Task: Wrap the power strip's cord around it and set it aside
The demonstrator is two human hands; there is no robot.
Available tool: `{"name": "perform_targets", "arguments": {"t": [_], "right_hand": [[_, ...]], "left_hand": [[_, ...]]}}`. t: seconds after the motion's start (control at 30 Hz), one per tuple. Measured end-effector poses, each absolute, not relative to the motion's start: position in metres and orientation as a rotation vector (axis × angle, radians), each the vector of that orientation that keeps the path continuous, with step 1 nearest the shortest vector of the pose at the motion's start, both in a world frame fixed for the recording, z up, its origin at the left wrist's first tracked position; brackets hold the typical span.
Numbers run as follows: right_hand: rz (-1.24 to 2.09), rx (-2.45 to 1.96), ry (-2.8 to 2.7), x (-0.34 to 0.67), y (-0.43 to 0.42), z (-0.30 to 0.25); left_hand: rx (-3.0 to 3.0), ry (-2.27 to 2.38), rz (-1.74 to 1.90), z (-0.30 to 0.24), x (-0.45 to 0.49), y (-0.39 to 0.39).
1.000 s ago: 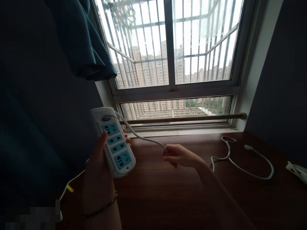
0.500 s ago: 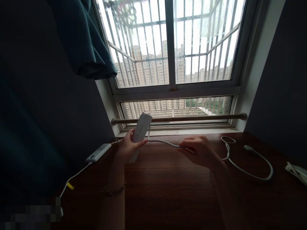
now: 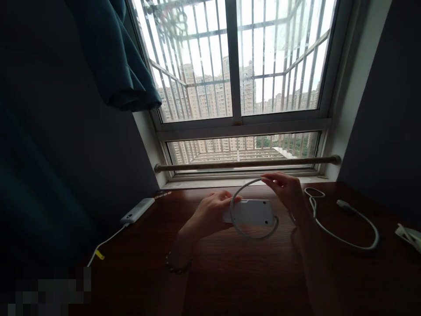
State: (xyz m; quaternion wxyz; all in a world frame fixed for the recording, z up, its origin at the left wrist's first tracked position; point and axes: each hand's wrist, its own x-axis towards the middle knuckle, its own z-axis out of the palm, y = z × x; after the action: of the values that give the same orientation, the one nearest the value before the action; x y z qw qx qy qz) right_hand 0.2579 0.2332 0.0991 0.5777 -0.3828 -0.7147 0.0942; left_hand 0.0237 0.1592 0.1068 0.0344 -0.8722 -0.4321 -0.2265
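Observation:
My left hand [image 3: 212, 210] grips the left end of a white power strip [image 3: 251, 213], held level above the dark wooden desk [image 3: 230, 272] with its plain back towards me. My right hand [image 3: 285, 188] pinches the strip's white cord [image 3: 251, 235] above the strip's right end. The cord makes one loop around the strip's body, then trails right across the desk to its plug [image 3: 342, 204].
A small white device [image 3: 137, 210] with a thin white cable lies at the desk's left side near the wall. A wooden rod [image 3: 246, 163] runs along the window sill. A teal curtain [image 3: 121, 57] hangs upper left. A white object [image 3: 409, 235] sits at the right edge.
The power strip went from upright with sockets facing me, to tilted, to level with its back showing. My right hand carried the cord up and over, forming a loop around the strip.

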Motion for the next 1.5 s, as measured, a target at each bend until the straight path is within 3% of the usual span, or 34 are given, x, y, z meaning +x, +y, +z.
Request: {"name": "perform_targets", "arguments": {"t": [0.3, 0.5, 0.73, 0.87, 1.03, 1.2, 1.4, 1.5], "right_hand": [[0.552, -1.066, -1.733, 0.257, 0.263, 0.076], [0.62, -1.07, -2.095, 0.24, 0.245, 0.081], [0.188, -1.023, -2.263, 0.223, 0.206, 0.102], [0.051, -0.981, -2.318, 0.219, 0.197, 0.106], [0.098, -1.118, -2.256, 0.227, 0.208, 0.1], [0.431, -0.921, -2.284, 0.24, 0.224, 0.094], [1.259, -0.505, -2.137, 0.253, 0.229, 0.096], [1.365, -0.387, -2.031, 0.243, 0.224, 0.095]], "left_hand": [[-2.386, -1.505, -1.277, 0.118, 0.019, 0.137], [-2.131, -1.646, -1.326, 0.115, 0.009, 0.155], [-1.935, -1.969, -0.866, 0.094, 0.008, 0.177], [-2.093, -1.779, -0.556, 0.084, 0.022, 0.177], [-2.295, -1.504, -0.419, 0.084, 0.037, 0.167], [-2.479, -1.307, -0.417, 0.097, 0.045, 0.155], [-2.9, -1.068, -0.506, 0.109, 0.052, 0.141], [-3.042, -0.925, -0.691, 0.112, 0.057, 0.133]]}}
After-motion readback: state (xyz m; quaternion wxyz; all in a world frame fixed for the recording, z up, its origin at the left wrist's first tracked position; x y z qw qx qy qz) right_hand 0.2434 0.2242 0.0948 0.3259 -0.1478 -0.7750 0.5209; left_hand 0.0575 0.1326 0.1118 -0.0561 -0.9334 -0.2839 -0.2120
